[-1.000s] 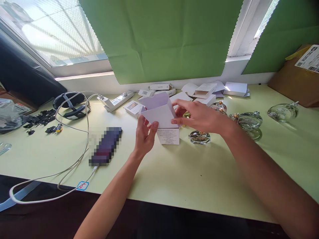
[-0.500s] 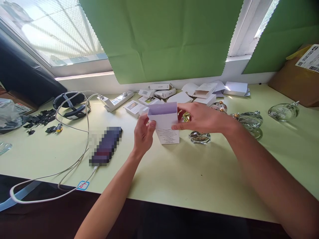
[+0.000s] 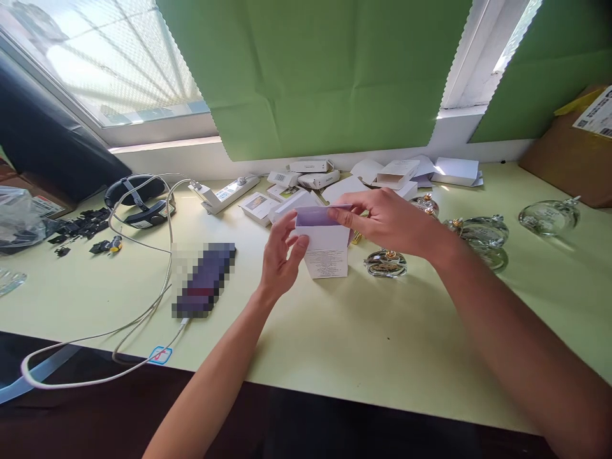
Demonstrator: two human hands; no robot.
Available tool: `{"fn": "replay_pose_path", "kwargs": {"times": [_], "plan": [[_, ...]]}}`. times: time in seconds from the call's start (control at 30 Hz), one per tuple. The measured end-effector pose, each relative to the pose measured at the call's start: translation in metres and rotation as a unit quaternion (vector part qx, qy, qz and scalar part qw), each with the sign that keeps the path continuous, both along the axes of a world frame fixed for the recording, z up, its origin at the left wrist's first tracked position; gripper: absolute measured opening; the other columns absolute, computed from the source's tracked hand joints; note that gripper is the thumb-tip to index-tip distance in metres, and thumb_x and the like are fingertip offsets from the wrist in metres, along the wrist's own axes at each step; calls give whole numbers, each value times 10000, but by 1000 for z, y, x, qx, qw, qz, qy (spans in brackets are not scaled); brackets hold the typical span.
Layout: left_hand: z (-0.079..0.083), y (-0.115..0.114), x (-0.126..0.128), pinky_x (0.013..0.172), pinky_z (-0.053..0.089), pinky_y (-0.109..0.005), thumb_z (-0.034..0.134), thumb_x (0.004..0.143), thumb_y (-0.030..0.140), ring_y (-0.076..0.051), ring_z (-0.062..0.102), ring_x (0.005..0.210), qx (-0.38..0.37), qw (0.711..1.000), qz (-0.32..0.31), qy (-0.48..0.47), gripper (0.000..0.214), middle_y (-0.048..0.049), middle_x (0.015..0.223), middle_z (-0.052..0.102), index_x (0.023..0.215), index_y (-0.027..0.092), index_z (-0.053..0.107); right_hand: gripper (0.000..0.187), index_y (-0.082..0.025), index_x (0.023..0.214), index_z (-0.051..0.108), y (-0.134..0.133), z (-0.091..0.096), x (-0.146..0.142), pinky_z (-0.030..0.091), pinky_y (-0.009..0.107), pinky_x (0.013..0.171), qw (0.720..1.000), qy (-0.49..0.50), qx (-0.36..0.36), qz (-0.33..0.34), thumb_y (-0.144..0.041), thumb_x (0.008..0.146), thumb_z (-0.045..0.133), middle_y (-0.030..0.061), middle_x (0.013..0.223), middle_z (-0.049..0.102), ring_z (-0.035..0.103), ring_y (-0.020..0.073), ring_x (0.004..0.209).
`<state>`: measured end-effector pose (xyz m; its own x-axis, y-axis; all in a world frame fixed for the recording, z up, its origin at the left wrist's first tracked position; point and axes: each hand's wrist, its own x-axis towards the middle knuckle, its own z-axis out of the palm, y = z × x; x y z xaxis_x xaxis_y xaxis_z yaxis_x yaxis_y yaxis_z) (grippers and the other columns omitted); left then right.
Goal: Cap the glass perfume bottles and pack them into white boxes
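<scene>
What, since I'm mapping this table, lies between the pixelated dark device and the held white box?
In the head view, going from the pixelated dark device to the white box: tabletop, then the left hand, holding the box's side.

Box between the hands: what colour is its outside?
White box with dark print, best in head view.

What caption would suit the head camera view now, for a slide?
Left hand and right hand hold an open white box, with glass bottles to its right on the table.
</scene>
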<state>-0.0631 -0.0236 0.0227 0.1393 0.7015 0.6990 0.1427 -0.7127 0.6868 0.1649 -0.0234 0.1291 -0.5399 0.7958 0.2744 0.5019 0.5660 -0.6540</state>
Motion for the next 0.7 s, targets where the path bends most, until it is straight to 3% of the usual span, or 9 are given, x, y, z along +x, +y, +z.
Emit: {"fn": "replay_pose_path", "kwargs": {"times": [0.23,0.33,0.47,0.7], "plan": [[8,-6,3,646,469,-234,558,954,385,-143,588,852,1,999,45,-4,203,-35,952,600,1100,247,585,397,-181,756,642,1,-7,-6,264,275,548,999,-31,-3,-5,-458,980,464,-15,637,583,450,104,575],[9,-7,3,690,467,-253,570,946,357,-141,575,861,9,1000,27,-10,152,-34,963,576,1033,233,573,430,-171,714,632,2,-8,-5,249,283,542,999,-45,0,-3,-485,968,483,-18,607,531,403,99,554],[4,-7,2,731,462,-307,552,936,346,-180,548,929,39,999,-25,3,174,-69,1047,538,1060,226,531,428,-159,748,698,0,-2,0,291,286,583,997,-56,-7,43,-485,958,515,21,807,561,419,93,613],[-9,-14,12,705,427,-369,543,857,359,-213,466,871,165,986,4,26,271,-77,969,505,1085,218,502,339,-197,698,728,-11,15,12,345,281,627,982,-162,-33,89,-399,918,568,47,1019,528,476,93,675]]}}
